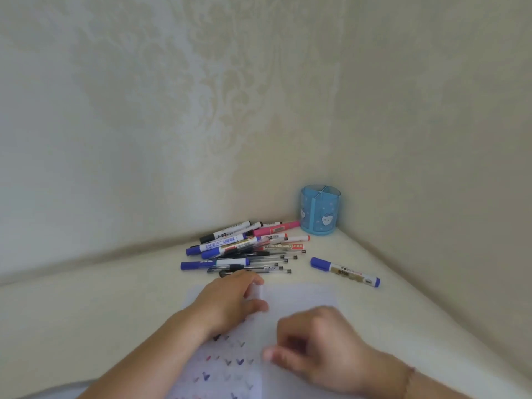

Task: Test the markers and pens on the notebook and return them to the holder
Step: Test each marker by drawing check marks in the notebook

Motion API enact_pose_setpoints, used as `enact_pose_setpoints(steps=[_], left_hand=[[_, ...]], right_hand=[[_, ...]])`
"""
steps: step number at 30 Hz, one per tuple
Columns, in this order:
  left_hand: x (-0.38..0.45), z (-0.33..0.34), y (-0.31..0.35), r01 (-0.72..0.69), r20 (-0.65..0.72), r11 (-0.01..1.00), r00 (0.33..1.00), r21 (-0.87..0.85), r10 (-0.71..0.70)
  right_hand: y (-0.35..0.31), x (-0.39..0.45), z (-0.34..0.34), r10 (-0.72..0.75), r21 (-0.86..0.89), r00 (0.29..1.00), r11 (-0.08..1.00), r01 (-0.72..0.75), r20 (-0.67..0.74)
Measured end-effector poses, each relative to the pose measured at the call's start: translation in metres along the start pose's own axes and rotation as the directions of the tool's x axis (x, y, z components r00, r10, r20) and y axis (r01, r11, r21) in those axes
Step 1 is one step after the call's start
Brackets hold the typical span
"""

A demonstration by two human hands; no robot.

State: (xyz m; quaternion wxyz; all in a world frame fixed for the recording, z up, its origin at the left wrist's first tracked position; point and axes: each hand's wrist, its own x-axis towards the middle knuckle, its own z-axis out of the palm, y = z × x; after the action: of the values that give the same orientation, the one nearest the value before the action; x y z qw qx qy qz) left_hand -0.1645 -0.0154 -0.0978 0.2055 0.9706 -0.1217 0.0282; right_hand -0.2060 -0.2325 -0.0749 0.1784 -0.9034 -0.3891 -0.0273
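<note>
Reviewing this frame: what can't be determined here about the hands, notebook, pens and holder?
Head view only:
- Right hand: motion-blurred; whether it pinches anything is unclear.
- Left hand: rests on the notebook; fingertips smeared.
- Notebook's lower part: cut off by the bottom edge, partly covered by both arms.
- Pen pile: overlapping, so no exact count; labels too small to read.
- Holder: its inside is barely visible.

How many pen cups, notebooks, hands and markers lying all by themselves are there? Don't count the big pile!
Round blue plastic pen holder: 1
Open white paper notebook with tick marks: 1
Hands, the left hand and the right hand: 2
Blue-capped white marker lying alone: 1
Total: 5
The pile of markers and pens is too tangled to count.
</note>
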Motion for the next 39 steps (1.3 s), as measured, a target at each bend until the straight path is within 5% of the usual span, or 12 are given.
enact_pose_setpoints(steps=[2, 4, 6, 9, 13, 15, 18, 21, 24, 29, 35, 39], left_hand=[[-0.004, -0.005, -0.006, -0.015, 0.059, 0.999, 0.998, -0.052, 0.018], [-0.009, -0.007, -0.008, -0.04, 0.105, 0.995, 0.993, -0.089, 0.05], [-0.015, -0.008, -0.006, -0.052, 0.109, 0.998, 0.992, -0.038, 0.056], [-0.018, -0.008, 0.006, -0.082, 0.112, 0.987, 0.991, 0.138, 0.066], [-0.013, -0.011, 0.03, -0.025, 0.222, 0.998, 0.975, 0.058, 0.011], [0.001, -0.019, 0.036, 0.078, 0.275, 0.995, 0.957, 0.064, -0.093], [0.025, -0.025, 0.048, 0.137, 0.235, 0.978, 0.957, 0.16, -0.173], [0.037, -0.017, 0.063, 0.025, 0.0, 0.989, 1.0, 0.148, -0.025], [0.04, -0.001, 0.052, -0.205, -0.277, 0.97, 0.932, 0.13, 0.234], [0.039, 0.015, 0.03, -0.354, -0.185, 0.934, 0.922, -0.054, 0.339], [0.04, 0.02, 0.027, -0.435, -0.266, 0.894, 0.879, -0.106, 0.396], [0.038, 0.014, 0.033, -0.485, -0.254, 0.845, 0.867, -0.226, 0.429]], right_hand=[[0.047, 0.002, -0.01, 0.162, -0.084, 0.888, 0.972, -0.218, -0.43], [0.104, -0.003, -0.021, 0.48, -0.174, 0.751, 0.779, -0.603, -0.452], [0.137, -0.009, -0.018, 0.643, -0.118, 0.686, 0.695, -0.709, -0.34], [0.146, -0.006, -0.014, 0.622, 0.118, 0.69, 0.768, -0.629, -0.37], [0.116, 0.014, -0.048, 0.697, 0.657, 0.6, 0.669, -0.348, -0.392], [0.095, 0.026, -0.06, 0.698, 0.798, 0.608, 0.579, -0.167, -0.378], [0.064, 0.042, -0.051, 0.635, 0.816, 0.679, 0.571, -0.093, -0.367], [0.049, 0.049, -0.029, 0.616, 0.876, 0.723, 0.482, -0.031, -0.313], [0.045, 0.049, -0.021, 0.597, 0.931, 0.758, 0.363, 0.035, -0.262], [0.051, 0.05, -0.015, 0.527, 0.828, 0.802, 0.555, -0.075, -0.281], [0.054, 0.055, -0.006, 0.545, 0.934, 0.825, 0.352, -0.06, -0.153], [0.05, 0.056, -0.001, 0.449, 0.919, 0.877, 0.393, -0.021, -0.172]])
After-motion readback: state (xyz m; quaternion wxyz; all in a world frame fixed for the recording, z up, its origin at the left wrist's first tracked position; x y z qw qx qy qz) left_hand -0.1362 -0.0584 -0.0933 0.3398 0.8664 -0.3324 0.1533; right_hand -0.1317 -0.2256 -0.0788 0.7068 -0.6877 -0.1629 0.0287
